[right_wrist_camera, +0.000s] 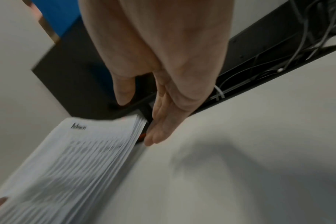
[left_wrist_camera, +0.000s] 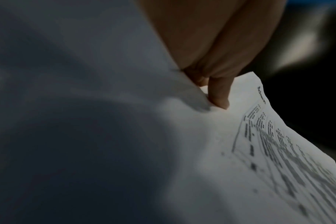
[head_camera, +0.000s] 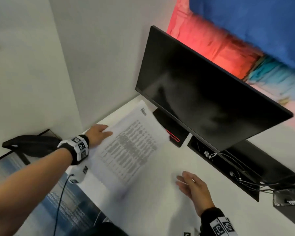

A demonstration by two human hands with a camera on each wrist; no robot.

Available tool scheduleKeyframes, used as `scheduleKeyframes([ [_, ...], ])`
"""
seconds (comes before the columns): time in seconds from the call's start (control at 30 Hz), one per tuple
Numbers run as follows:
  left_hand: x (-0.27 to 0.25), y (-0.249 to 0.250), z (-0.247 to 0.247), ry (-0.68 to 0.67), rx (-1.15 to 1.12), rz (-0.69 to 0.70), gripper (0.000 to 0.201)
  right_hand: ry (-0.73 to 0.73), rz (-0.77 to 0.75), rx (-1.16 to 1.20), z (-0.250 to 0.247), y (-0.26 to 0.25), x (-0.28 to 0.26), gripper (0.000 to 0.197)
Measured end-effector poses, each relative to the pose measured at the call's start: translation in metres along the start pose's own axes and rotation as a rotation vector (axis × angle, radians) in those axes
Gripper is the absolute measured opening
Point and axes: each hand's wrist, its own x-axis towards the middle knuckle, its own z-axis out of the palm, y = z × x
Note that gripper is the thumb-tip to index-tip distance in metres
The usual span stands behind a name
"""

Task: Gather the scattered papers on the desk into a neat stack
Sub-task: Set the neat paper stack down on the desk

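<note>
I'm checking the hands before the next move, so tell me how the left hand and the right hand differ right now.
The left hand grips the stack of papers at its edge, thumb on the top sheet; the right hand holds nothing. The left hand's fingers are curled under the sheets, while the right hand's fingers are straight and together, apart from the stack over the bare white desk. Both wear marker-printed wristbands.

A black monitor (head_camera: 206,92) with a dark screen stands at the back of the white desk (head_camera: 160,206), its black base (head_camera: 170,128) marked by a red line. Just right of the base, an open black cable tray (head_camera: 228,166) holds tangled white and dark wires. Behind the monitor hangs a red and blue painting (head_camera: 228,31). A black bag (head_camera: 31,145) lies at the left, beside the desk.
</note>
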Motion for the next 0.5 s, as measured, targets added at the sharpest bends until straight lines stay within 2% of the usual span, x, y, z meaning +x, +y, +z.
scheduleKeyframes([
  [0.1, 0.030, -0.032, -0.019, 0.022, 0.221, -0.176, 0.044, 0.097, 0.143, -0.062, -0.029, 0.033, 0.003, 0.021],
  [0.17, 0.046, -0.044, -0.022, 0.037, 0.311, -0.211, 0.047, 0.162, 0.235, -0.105, -0.044, 0.053, 0.003, 0.020],
  [0.33, 0.067, -0.030, -0.014, 0.090, 0.506, -0.153, 0.041, 0.288, 0.245, -0.188, -0.069, 0.074, 0.000, 0.019],
  [0.4, 0.069, -0.020, -0.011, 0.102, 0.614, -0.112, 0.037, 0.275, 0.247, -0.181, -0.072, 0.074, -0.003, 0.017],
  [0.5, 0.071, -0.007, -0.008, 0.097, 0.762, -0.133, 0.033, 0.258, 0.236, -0.165, -0.073, 0.072, -0.006, 0.019],
])
